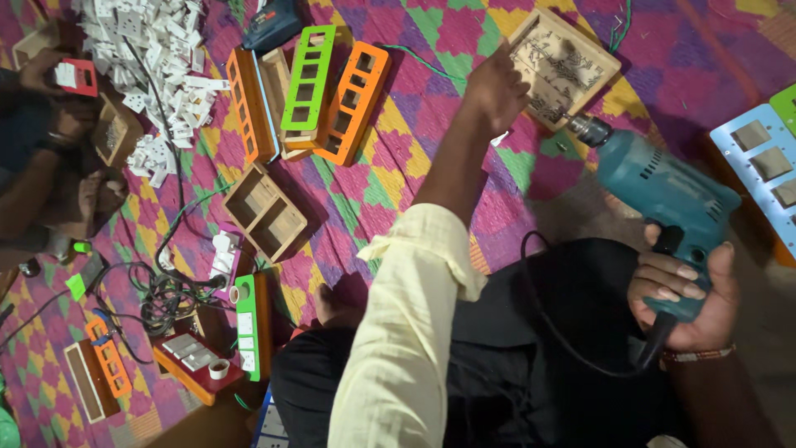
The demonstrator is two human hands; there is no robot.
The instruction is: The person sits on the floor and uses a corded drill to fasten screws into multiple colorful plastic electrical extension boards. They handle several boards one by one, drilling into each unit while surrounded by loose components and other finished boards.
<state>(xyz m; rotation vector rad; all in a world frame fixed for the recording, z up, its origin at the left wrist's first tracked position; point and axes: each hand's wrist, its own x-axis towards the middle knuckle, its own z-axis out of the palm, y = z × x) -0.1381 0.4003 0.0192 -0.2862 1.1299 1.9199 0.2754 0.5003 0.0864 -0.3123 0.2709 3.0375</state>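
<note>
In the head view, your right hand (688,294) is closed around the handle of a teal electric drill (663,187). The fingers wrap the handle fully, and the drill's black cable (551,332) loops down over your dark lap. The chuck of the drill points up and to the left, toward a shallow wooden tray of screws (564,62), and its tip is just beside the lower corner of this tray.

Your left hand (496,83) is stretched forward, in a pale yellow sleeve (406,332). It is at the left edge of the same tray. The fingers are curled, but you see only the back of the hand, so I cannot tell if this grip holds something.

Everything lies on a patterned mat (464,158) of purple, yellow and green. To the left of your arm lie a green frame (307,79) and an orange frame (355,101), close together, and nearer to you an open wooden box (265,211). A heap of white sockets (162,62) is at the top left. There another person's hand (41,70) holds a red frame (79,76).
</note>
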